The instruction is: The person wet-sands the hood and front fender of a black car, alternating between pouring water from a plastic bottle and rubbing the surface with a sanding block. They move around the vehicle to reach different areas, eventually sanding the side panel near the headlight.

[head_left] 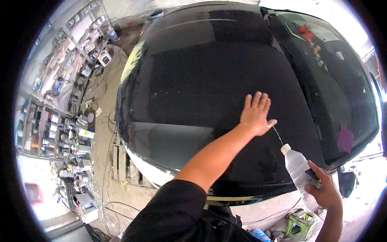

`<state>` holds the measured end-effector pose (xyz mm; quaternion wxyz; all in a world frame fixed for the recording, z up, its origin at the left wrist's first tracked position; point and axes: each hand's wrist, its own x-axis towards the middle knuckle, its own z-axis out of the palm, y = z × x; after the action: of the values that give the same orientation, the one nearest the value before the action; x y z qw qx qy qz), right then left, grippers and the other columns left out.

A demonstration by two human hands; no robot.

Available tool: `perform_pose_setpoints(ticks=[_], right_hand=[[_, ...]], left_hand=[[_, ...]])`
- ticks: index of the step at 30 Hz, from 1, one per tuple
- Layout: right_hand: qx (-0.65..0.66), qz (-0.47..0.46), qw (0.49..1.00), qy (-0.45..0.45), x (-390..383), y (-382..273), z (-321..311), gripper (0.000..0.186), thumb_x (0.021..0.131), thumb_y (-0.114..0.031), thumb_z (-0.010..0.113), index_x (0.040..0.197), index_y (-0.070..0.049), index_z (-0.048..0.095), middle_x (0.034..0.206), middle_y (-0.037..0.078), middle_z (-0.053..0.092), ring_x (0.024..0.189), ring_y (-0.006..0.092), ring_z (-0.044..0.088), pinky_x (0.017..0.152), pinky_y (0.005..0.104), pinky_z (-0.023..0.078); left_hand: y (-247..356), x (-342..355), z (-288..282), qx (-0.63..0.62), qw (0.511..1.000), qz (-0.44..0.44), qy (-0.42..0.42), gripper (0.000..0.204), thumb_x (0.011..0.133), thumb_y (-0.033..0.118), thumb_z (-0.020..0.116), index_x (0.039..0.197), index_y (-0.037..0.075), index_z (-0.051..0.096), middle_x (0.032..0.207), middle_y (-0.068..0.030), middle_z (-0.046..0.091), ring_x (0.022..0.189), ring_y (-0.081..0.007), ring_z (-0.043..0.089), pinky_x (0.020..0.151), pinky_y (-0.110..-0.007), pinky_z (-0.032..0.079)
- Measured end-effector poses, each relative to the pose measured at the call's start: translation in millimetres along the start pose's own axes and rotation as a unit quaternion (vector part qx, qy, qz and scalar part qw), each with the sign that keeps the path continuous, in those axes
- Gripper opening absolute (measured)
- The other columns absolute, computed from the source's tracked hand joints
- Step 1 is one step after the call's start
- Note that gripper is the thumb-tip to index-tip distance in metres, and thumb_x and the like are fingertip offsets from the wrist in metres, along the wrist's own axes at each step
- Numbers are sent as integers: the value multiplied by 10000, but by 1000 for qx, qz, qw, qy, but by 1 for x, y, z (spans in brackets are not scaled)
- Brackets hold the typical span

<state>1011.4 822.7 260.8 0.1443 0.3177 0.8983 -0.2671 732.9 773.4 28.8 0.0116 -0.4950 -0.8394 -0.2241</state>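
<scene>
While a thin stream of clear liquid (279, 137) runs from the white cap (286, 148) of a translucent plastic bottle (295, 164), the right hand (326, 189) has its fingers clamped round the bottle's lower half, a small flat black piece (312, 176) held there too — the bottle's neck tilted over the near part of a black car hood (201, 80). The left hand (256, 115) lies palm down on that hood, fingers slightly apart — thumb beside the stream.

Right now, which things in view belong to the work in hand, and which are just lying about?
In use:
left hand, on the black car hood
right hand, holding a plastic bottle that squirts liquid

Apparently just lying about:
white jug on the floor
cans at far left
green stool
</scene>
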Motion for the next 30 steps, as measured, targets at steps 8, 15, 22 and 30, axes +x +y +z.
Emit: perform_pose_setpoints(ticks=[8, 15, 22, 30], right_hand=[[-10, -67, 997, -48, 26, -41, 6, 758, 782, -79, 782, 1479, -110, 484, 1197, 200, 638, 1103, 339, 643, 966, 397, 488], [-14, -142, 985, -94, 56, -84, 19, 745, 796, -93, 784, 1476, -106, 482, 1212, 206, 635, 1101, 345, 645, 958, 409, 494], [-26, -153, 980, -126, 79, -119, 30, 713, 820, -107, 767, 1475, -108, 485, 1236, 209, 630, 1128, 344, 629, 966, 416, 489], [-52, -148, 978, -135, 103, -200, 79, 726, 825, -128, 766, 1487, -109, 468, 1202, 217, 631, 1125, 337, 617, 986, 398, 474]], left_hand=[[-258, -129, -99, 105, 926, -350, 100, 704, 922, 544, 568, 1340, -20, 526, 1477, -201, 443, 1392, -343, 389, 1103, -490, 351], [-402, -269, -108, 22, 771, -634, 61, 955, 941, 715, 377, 1516, -42, 293, 1612, -220, 253, 1503, -361, 213, 1205, -531, 187], [-159, -145, -99, 49, 942, -326, -62, 946, 958, 678, 383, 1561, -30, 211, 1655, -210, 146, 1546, -345, 84, 1222, -542, 122], [-285, -177, -112, -7, 877, -480, 21, 976, 958, 705, 348, 1588, -7, 130, 1677, -189, 66, 1555, -352, 4, 1227, -558, 41]])
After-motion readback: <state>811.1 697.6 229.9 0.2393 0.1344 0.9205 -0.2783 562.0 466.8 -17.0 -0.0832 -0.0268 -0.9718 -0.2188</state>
